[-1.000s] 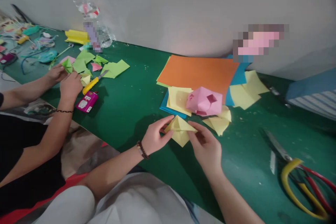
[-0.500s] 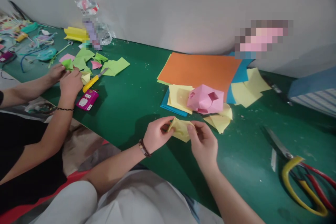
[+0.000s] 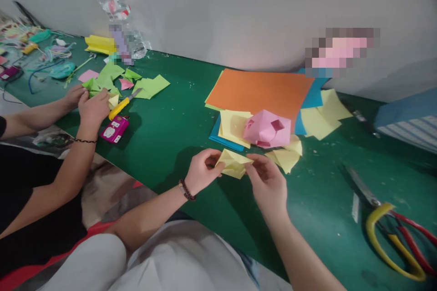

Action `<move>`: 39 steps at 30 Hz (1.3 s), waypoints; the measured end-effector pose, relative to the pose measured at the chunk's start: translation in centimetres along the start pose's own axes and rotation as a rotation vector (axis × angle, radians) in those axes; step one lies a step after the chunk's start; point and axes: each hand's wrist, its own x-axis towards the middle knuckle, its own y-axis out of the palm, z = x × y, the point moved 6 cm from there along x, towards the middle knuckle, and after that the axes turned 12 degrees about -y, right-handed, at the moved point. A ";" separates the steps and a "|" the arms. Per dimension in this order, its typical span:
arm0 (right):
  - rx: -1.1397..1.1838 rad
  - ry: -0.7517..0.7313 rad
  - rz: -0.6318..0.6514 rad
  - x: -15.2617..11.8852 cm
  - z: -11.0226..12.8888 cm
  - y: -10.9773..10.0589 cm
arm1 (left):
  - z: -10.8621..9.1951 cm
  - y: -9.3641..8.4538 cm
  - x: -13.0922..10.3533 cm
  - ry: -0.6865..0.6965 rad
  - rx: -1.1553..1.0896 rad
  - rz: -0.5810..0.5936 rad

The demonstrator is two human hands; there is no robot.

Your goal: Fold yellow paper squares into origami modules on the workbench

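Observation:
A partly folded piece of pale yellow paper [image 3: 233, 164] is held just above the green table, its upper folds standing a little open. My left hand [image 3: 204, 170] pinches its left end between thumb and fingers. At the right end, my right hand [image 3: 268, 181] grips it the same way. Just beyond my hands sits a pink folded-paper ball [image 3: 268, 129] with dark openings. Yellow paper pieces [image 3: 287, 159] lie beside it on the right, and a stack of yellow sheets [image 3: 234, 126] rests at its left.
Behind the ball lies an orange sheet [image 3: 259, 91] over blue paper. Scissors with yellow handles [image 3: 378, 216] lie at the right, near a red-handled tool [image 3: 414, 241]. To the left, a co-worker's hands [image 3: 92, 104] handle green paper near a yellow utility knife [image 3: 119, 107].
The yellow paper has tilted and its folds show more openly along the top. My right hand has shifted slightly right; my left has moved slightly left.

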 end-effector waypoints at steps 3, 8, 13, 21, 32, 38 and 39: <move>0.001 -0.023 0.001 -0.2 0.1 0.1 | -0.1 0.0 0.0 0.016 0.035 0.004; -0.006 -0.082 0.023 -0.7 0.6 0.2 | -0.3 -0.1 0.1 0.061 0.094 -0.011; -0.233 -0.279 -0.008 -0.9 2.5 -0.3 | -0.2 0.6 0.2 0.017 0.048 0.119; -0.447 -0.777 0.064 -1.6 5.7 0.8 | 0.3 1.1 0.2 -0.005 -0.089 0.211; -0.545 -0.840 0.090 -1.4 5.8 1.7 | 0.2 1.4 -0.2 -0.049 -0.169 0.252; -0.522 -0.914 0.160 -1.7 6.1 2.7 | -0.4 1.2 -0.1 -0.099 -0.247 0.245; -0.528 -0.918 0.158 -1.7 6.1 2.8 | -0.4 1.2 -0.1 -0.118 -0.266 0.249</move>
